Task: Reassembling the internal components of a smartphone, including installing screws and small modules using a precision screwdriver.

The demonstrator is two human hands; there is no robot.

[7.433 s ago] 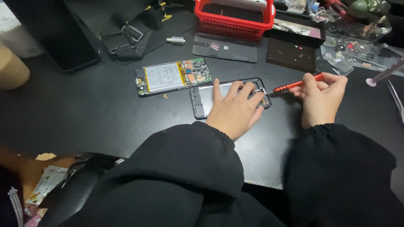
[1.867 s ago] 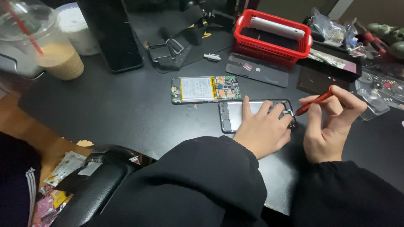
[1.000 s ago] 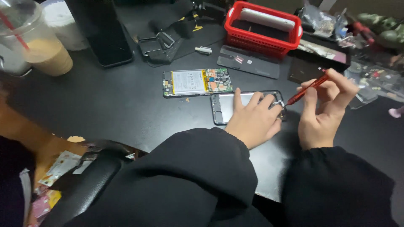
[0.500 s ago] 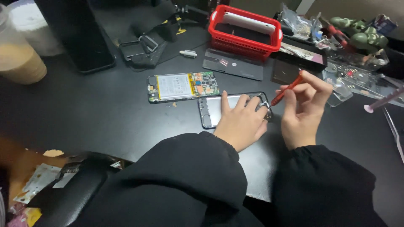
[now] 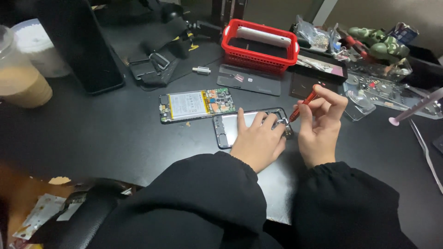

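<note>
My left hand (image 5: 257, 141) lies flat on a black phone frame (image 5: 227, 129) on the dark table, fingers spread over its right half. My right hand (image 5: 320, 124) grips a thin red screwdriver (image 5: 302, 105), whose tip points down at the frame's right end near my left fingertips. Just left of the frame lies an opened phone body (image 5: 196, 105) with a white battery and a green circuit board showing.
A red basket (image 5: 259, 45) holding a white phone stands at the back. Dark phone panels (image 5: 249, 79) lie before it. A drink cup (image 5: 20, 79) stands far left, a black strap (image 5: 154, 64) behind it, small parts in clear bags (image 5: 378, 85) and a pink-tipped tool (image 5: 415, 107) on the right.
The view has shifted slightly. My right hand has turned the red screwdriver a little more upright over the frame's right end. My left hand stays on the frame.
</note>
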